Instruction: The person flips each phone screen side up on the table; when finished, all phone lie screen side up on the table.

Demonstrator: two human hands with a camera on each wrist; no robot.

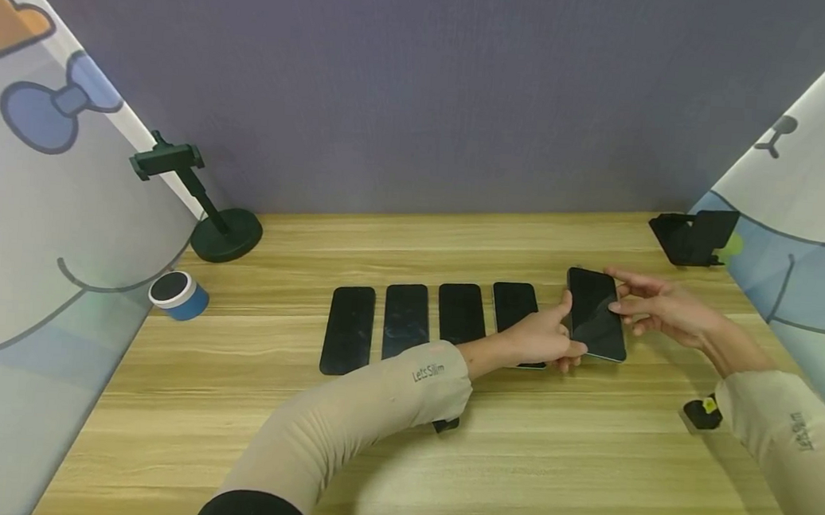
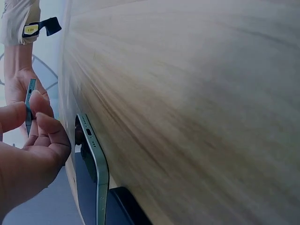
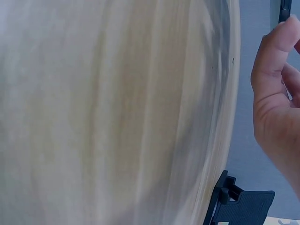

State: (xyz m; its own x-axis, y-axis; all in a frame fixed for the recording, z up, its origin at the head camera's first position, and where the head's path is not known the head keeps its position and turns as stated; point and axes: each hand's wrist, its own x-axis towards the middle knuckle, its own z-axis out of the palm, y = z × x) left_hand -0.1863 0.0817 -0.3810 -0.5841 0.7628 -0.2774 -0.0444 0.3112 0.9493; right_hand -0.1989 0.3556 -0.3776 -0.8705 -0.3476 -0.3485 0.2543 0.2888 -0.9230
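Both hands hold a dark-screened smartphone [image 1: 597, 317] at the right end of a row of phones. My left hand [image 1: 543, 336] pinches its left lower edge between thumb and fingers. On the opposite side my right hand [image 1: 660, 307] grips the right edge, thumb over the screen. The left wrist view shows this phone [image 2: 30, 101] edge-on, raised off the table. Several other phones lie screen up in the row, including a leftmost phone [image 1: 347, 330] and a pale-edged phone [image 1: 515, 303] partly covered by my left hand.
On the wooden table [image 1: 549, 458], a dark green phone stand [image 1: 223, 232] stands at back left. Before it sits a blue-and-white round container [image 1: 180, 295]. A folded black stand [image 1: 694, 236] is at back right. A grey partition [image 1: 431, 91] rises behind.
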